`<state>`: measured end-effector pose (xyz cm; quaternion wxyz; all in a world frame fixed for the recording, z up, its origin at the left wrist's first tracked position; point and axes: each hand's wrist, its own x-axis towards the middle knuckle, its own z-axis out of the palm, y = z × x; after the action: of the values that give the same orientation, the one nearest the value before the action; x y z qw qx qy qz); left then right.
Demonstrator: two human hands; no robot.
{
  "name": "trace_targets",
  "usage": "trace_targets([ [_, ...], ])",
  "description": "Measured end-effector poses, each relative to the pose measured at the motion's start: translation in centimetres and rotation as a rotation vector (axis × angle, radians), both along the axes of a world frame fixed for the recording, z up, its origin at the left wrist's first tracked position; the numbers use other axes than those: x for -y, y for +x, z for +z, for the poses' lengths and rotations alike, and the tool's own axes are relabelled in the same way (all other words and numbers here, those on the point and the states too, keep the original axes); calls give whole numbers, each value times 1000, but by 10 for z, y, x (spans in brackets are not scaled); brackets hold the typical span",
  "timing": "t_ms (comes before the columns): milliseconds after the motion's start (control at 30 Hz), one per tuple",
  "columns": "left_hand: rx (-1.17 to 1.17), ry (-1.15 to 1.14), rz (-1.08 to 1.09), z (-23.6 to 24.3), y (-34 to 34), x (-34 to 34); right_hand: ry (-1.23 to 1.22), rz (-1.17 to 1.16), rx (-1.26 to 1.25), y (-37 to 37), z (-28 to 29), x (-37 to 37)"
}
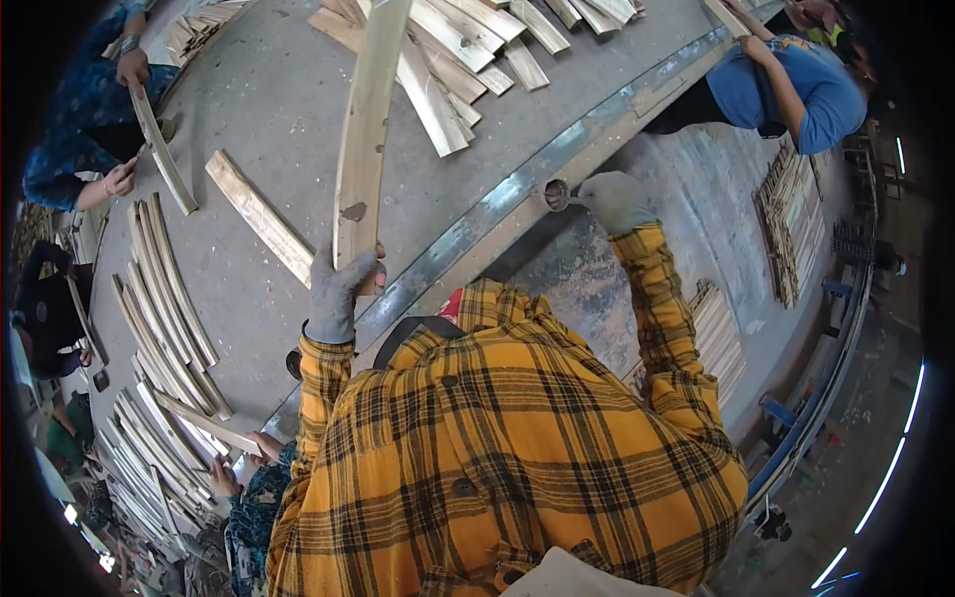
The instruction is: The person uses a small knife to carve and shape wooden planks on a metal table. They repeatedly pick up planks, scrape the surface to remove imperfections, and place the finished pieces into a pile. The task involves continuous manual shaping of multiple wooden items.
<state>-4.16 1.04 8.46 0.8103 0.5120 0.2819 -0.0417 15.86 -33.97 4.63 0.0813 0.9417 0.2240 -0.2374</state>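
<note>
My left hand (338, 297), in a grey glove, is closed around the near end of a long wooden board (366, 129). The board slants up and away over the table, with a dark knot patch near my fingers. My right hand (617, 202), also gloved, is closed at the table's near edge. Right beside it is a small round metal cup (557, 195), with a thin piece running from it toward my fingers. What my right fingers grip is hidden. Left of the held board lies a loose wooden strip (259, 217).
The grey table (269, 119) has a metal edge strip (517, 189). Several boards (458, 60) lie at the far side, more strips (159, 298) at left. Co-workers stand around: one in blue (806, 90) at far right, others along the left. Wood stacks (791, 224) sit at right.
</note>
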Motion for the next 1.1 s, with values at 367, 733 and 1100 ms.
trace_targets([
  [367,-128,14,-174,-2,5,35,17,-66,-112,-7,-46,-15],
  [733,-55,-115,-147,1,4,32,1016,-391,-666,-16,34,-35],
  [1100,32,-196,-97,13,0,18,1241,71,108,-90,43,-171],
])
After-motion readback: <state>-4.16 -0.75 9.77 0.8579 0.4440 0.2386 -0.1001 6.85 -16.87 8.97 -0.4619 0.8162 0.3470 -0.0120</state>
